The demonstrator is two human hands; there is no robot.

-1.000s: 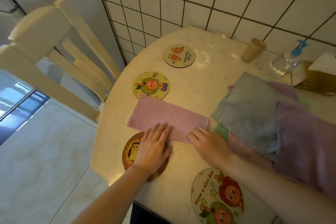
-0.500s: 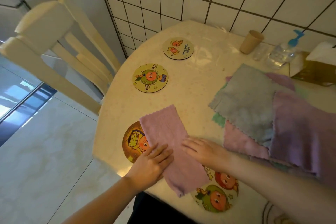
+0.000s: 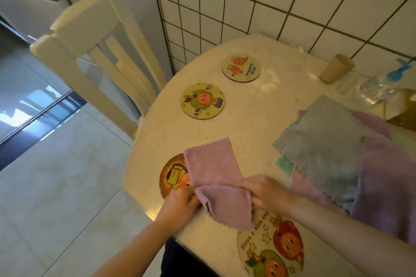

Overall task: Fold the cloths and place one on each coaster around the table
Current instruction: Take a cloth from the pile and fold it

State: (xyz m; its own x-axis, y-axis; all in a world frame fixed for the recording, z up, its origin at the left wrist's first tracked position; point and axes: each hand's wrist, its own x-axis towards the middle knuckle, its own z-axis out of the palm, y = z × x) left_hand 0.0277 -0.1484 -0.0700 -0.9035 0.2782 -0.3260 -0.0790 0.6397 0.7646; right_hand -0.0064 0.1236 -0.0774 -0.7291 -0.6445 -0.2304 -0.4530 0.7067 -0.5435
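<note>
Chair (image 3: 94, 56), cream, well off to the left of both hands, pushed against the table (image 3: 265, 119). Brown coaster (image 3: 173, 175) just above the left hand (image 3: 180, 204), partly covered by the pink cloth (image 3: 216, 175). Left hand curled, pinching the cloth's left edge at the crease. Pink cloth stretched between the two hands: far half flat on the table and overlapping the brown coaster, near half lifted and doubled over toward the body, scalloped hem hanging over the near coaster (image 3: 272, 252). Near coaster printed with cartoon fruit faces, just below the right hand (image 3: 265, 193), close to the table's front edge. Right hand gripping the cloth's right edge, fingers curled round the fold. Green-and-yellow coaster (image 3: 202, 100) further up the table beyond the left hand, bare. Pale coaster (image 3: 240, 68) beyond that, nearer the tiled wall (image 3: 247, 7), also bare. Pile of cloths (image 3: 326, 148) to the right of the right hand, unfolded: grey on top, pink and lilac layers beneath, green corner peeking at the left edge. Paper cup (image 3: 336, 68) far beyond the right hand by the wall. Clear bottle (image 3: 378, 87) with blue top just right of the cup, lying tilted.
</note>
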